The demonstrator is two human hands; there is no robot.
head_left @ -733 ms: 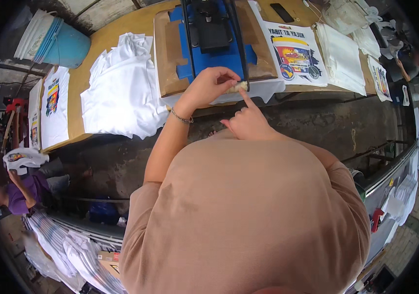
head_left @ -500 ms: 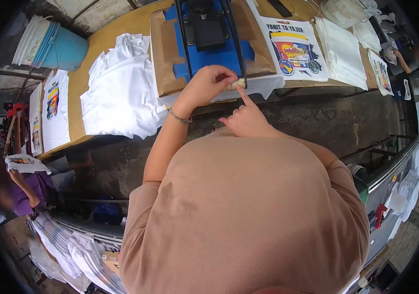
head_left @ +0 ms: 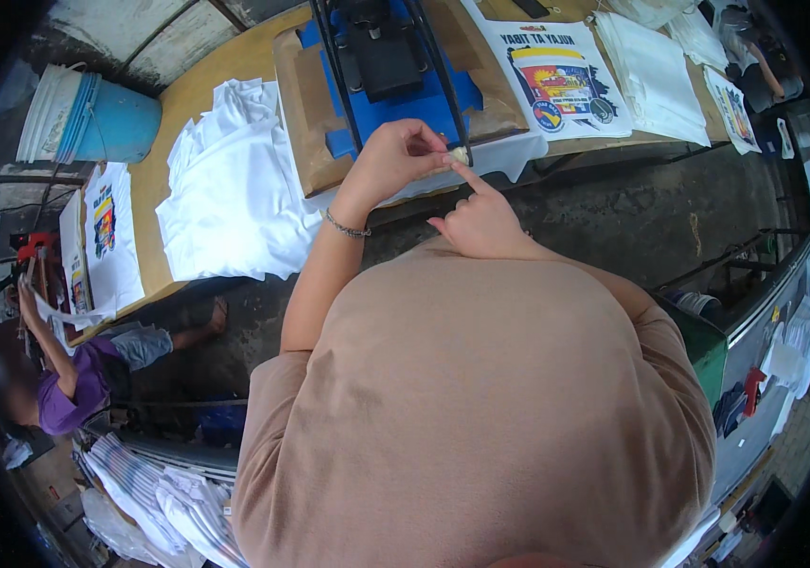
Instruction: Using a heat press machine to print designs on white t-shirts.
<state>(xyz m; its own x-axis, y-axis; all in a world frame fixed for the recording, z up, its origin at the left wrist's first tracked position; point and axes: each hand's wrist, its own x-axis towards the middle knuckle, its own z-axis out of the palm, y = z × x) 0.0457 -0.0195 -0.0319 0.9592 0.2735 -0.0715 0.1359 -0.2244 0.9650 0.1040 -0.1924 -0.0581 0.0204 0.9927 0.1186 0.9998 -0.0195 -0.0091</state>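
Observation:
My left hand (head_left: 393,159) pinches a small pale scrap (head_left: 460,154) between thumb and fingertips, just above the front edge of the wooden table (head_left: 163,189). My right hand (head_left: 480,218) is right beside it, index finger stretched up and touching the scrap, the other fingers curled. Both hands hover in front of a blue heat press (head_left: 391,80) that stands on brown cardboard. A white cloth (head_left: 509,151) hangs over the table edge under the press. A bracelet circles my left wrist.
A heap of white shirts (head_left: 234,194) lies left of the press; a printed shirt (head_left: 556,76) and folded white ones (head_left: 656,80) lie to the right. A blue bucket (head_left: 102,118) stands far left. A person in purple (head_left: 73,383) crouches lower left beside stacked garments (head_left: 154,497).
My head has dropped closer to the table, so everything looks larger. My right index finger has straightened up onto the scrap, which my left hand still pinches.

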